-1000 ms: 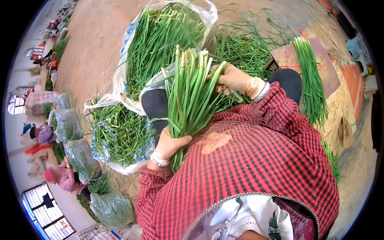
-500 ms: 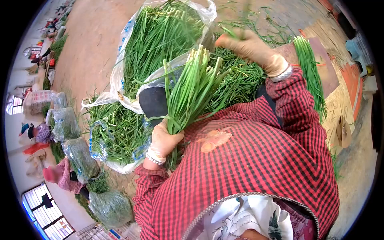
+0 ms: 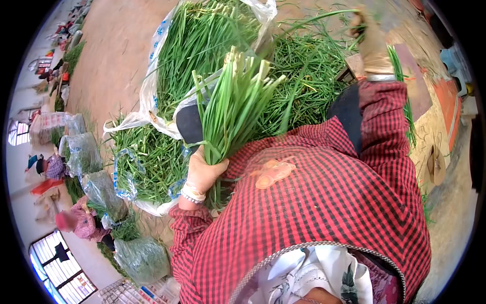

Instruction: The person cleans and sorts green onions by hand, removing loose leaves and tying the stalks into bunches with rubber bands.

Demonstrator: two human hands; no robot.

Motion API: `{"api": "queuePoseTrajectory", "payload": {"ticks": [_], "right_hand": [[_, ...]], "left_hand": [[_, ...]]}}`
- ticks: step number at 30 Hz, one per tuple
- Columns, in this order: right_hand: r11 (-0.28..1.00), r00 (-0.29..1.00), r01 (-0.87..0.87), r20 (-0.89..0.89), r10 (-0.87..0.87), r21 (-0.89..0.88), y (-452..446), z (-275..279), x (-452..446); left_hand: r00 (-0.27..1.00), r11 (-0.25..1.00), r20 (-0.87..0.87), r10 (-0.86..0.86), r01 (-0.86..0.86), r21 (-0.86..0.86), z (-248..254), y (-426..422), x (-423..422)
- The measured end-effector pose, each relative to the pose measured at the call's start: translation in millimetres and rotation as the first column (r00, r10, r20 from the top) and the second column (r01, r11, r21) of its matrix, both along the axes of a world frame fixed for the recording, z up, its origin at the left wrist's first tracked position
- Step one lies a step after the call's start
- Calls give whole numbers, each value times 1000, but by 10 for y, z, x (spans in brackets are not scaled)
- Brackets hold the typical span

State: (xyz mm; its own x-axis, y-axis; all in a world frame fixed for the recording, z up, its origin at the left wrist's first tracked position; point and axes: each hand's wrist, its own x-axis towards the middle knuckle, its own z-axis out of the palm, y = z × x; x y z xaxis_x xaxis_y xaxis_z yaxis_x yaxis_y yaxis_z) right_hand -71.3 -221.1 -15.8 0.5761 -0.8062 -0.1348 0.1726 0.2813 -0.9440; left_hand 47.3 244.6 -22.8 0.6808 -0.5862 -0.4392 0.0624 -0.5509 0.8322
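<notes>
A bunch of green stalks (image 3: 234, 104) with pale cut ends stands upright, gripped near its lower part by my gloved left hand (image 3: 203, 172). My gloved right hand (image 3: 373, 48) is raised at the upper right, smeared by motion. Long green leaves trail leftward from its fingers, above a heap of loose greens (image 3: 309, 76). Behind the bunch, a clear plastic bag (image 3: 151, 96) holds many stalks. A tied bundle (image 3: 397, 66) is partly hidden behind my right wrist.
An open bag of loose greens (image 3: 152, 172) lies at the left. Further left are several filled plastic bags (image 3: 142, 261) and a seated person (image 3: 83, 220). A board (image 3: 412, 83) and a sandal-like object (image 3: 435, 167) are at the right.
My right hand has moved from the bunch up and to the right, drawing leaves away with it. My left hand and the bunch have shifted slightly left.
</notes>
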Motion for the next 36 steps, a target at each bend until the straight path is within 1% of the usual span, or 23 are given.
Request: {"api": "queuePoseTrajectory", "payload": {"ticks": [1,3,4,6,7,8,9,11,12,14,15,16,17,18,22,25,26,28,30,31,33,34,36], "right_hand": [[988,990,7,138,-29,157,-65,25,-14],[970,957,242,158,-244,32,0,95,-5],[953,991,114,104,-88,-279,146,4,-1],[902,972,-233,-93,214,-363,681,119,8],[900,909,-411,-146,391,-147,1026,324,49],[795,784,-606,-174,596,-10,1236,302,93],[751,719,-660,-278,638,16,1486,273,194],[621,600,-778,-401,692,-93,1687,152,310],[667,677,-731,-37,735,-144,1746,-95,329],[663,662,-746,-45,749,68,1701,-274,348],[656,654,-752,-46,755,68,1708,-181,342],[650,633,-755,-168,756,79,1715,-6,310],[647,602,-757,-288,744,88,1730,89,280],[643,597,-761,-293,747,90,1754,88,266],[745,723,-656,-182,667,121,1772,51,208],[837,835,-548,-62,546,-8,1572,49,122],[891,887,-450,-142,439,-55,1429,111,110],[930,932,-358,-79,352,-83,1003,-81,20],[842,803,-512,-441,400,-169,664,-317,-16],[843,803,-512,-442,400,-168,547,-444,-30],[689,793,-479,-605,75,-543,386,-605,-53],[689,791,-482,-607,77,-541,308,-609,-64],[472,517,-697,-834,-191,-540,171,-517,-72]], "left_hand": [[997,999,74,-10,7,33,8,10,1],[979,998,202,10,-22,56,15,-16,-17],[979,998,201,10,-22,54,24,-59,-28],[906,960,413,-87,-34,277,47,-149,-33],[865,964,488,-119,-17,266,-3,-175,-37],[863,964,489,-122,-14,265,10,-234,-47],[807,960,565,-173,10,281,44,-303,-62],[697,930,667,-263,0,368,67,-380,-97],[697,930,667,-261,-3,368,86,-381,-99],[646,939,723,-246,-26,342,118,-363,-80],[535,944,793,-292,26,330,69,-288,-17],[484,956,832,-272,39,289,55,-272,24],[464,956,842,-276,40,291,73,-276,41],[443,955,851,-281,44,292,92,-285,62],[396,983,900,-180,92,156,90,-306,150],[465,955,842,-274,27,296,159,-266,176],[509,942,814,-281,-15,335,167,-223,197],[432,944,854,-291,-13,329,120,-68,271],[478,944,832,-281,-20,330,141,4,270],[422,931,848,-319,-27,364,147,16,280],[341,911,861,-378,-25,411,131,42,299],[344,911,859,-378,-26,412,121,53,298],[213,843,837,-505,-85,530,115,64,301]]}}
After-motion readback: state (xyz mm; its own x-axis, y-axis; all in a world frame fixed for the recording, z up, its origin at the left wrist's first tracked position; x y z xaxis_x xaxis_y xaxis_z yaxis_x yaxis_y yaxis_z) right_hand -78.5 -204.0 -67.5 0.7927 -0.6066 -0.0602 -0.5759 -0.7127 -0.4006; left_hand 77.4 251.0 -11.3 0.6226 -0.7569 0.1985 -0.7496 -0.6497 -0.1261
